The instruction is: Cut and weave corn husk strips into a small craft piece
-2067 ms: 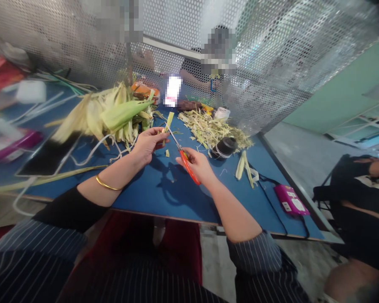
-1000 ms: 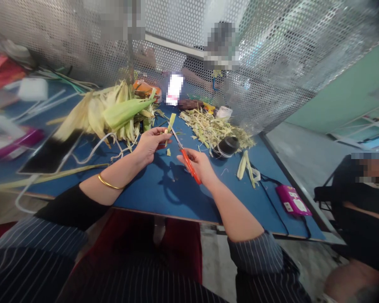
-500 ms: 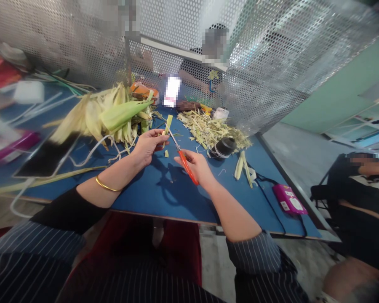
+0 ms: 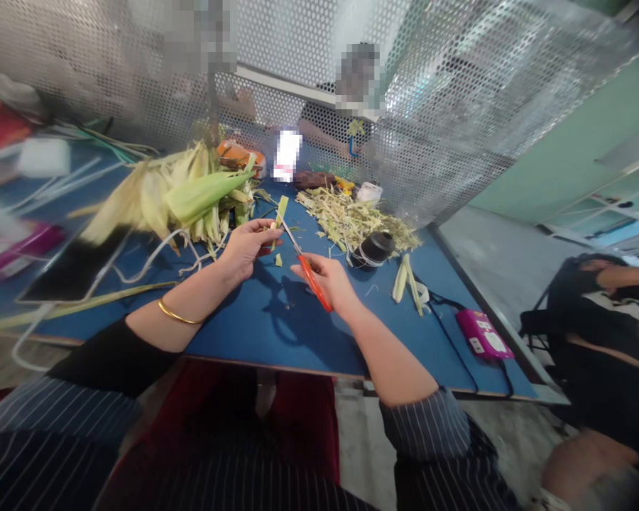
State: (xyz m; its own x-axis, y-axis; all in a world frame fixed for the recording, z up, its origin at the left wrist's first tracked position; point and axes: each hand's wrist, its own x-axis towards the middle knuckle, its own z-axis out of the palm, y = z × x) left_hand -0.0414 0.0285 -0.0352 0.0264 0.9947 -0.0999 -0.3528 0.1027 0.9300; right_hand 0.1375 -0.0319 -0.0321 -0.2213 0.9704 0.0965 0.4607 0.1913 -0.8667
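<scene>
Between its fingertips, my left hand [image 4: 249, 248] pinches a small strip of corn husk [image 4: 282, 206], pale green and pointing up. My right hand [image 4: 327, 280] is wrapped round the red handles of a pair of scissors [image 4: 312, 282]. Their blades reach up and left to the husk strip, touching or almost touching it. Whether the blades are parted is too fine to make out. A small husk scrap [image 4: 278, 260] lies on the blue table [image 4: 298, 333] below my left hand.
Corn husks [image 4: 202, 195] are heaped at the back left, shredded husk [image 4: 346, 216] at the back right. A black thread spool [image 4: 373, 250], loose husk pieces [image 4: 409, 284] and a purple pack [image 4: 483, 333] lie to the right. A dark phone [image 4: 77, 266] lies left. A perforated screen [image 4: 298, 85] borders the back.
The whole view has shifted slightly. Both hands keep nearly the same pose, with the scissors against or near the husk strip. At the right edge, the seated person's arm has moved.
</scene>
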